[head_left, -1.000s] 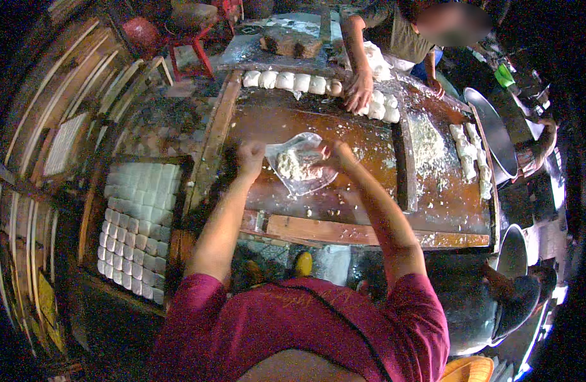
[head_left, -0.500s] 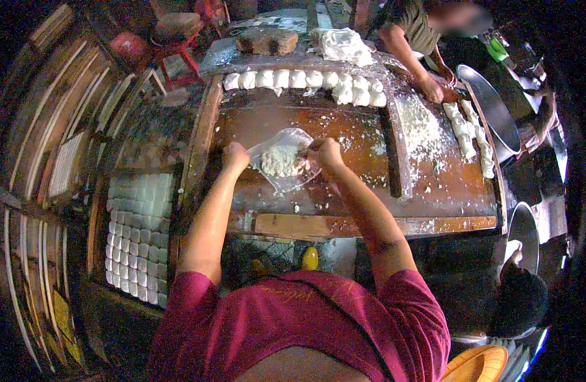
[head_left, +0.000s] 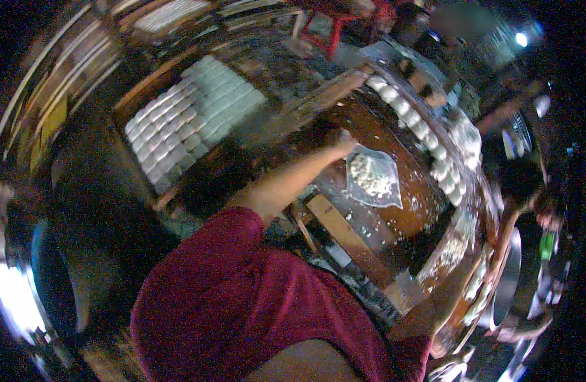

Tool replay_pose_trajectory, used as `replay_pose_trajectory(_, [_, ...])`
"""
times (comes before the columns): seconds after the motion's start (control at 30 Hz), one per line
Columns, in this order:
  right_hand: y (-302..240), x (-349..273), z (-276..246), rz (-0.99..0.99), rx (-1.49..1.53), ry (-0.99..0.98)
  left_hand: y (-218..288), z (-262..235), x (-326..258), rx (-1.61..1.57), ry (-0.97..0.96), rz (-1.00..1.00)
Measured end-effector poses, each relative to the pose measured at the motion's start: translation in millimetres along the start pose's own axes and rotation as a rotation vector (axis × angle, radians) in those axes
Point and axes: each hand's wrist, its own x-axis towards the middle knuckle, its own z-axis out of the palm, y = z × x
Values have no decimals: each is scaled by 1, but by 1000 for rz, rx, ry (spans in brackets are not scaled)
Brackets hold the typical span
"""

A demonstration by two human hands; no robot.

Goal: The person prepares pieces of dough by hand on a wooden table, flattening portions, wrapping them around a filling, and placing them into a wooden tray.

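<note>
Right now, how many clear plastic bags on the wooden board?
1. A clear plastic bag holding white crumbly dough lies mid-board, its near corner at the left hand. The right hand is out of view; the blurred frame may hide others.

1. A wooden bench, brown and dusted with white flour.
2. A curved row of white dough lumps along the far edge of the bench.
3. A tray of white square pieces in rows, left of the bench.
4. A wooden plank along the near edge of the bench.
5. A red stool beyond the bench.
6. A metal bowl at right.
</note>
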Motion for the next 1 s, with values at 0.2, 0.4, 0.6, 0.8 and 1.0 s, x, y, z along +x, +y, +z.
replay_pose_trajectory(0.2, [6, -25, -5, 43, -201, -3, 2, 62, -7, -23, -122, 169])
replay_pose_trajectory(0.4, [-61, -16, 37, -105, -299, -102, -48, 90, 57, -477, 228, -90])
replay_pose_trajectory(0.6, [-66, -3, 60, -134, -332, -17, -48, 50, 35, -622, 256, -116])
replay_pose_trajectory(0.8, [23, 14, 40, -87, -336, 137, -1, 58, 2, -464, 140, -54])
replay_pose_trajectory(1.0, [-99, -27, 49, 75, 650, -327, -53, 10, 32, -749, 22, -116])
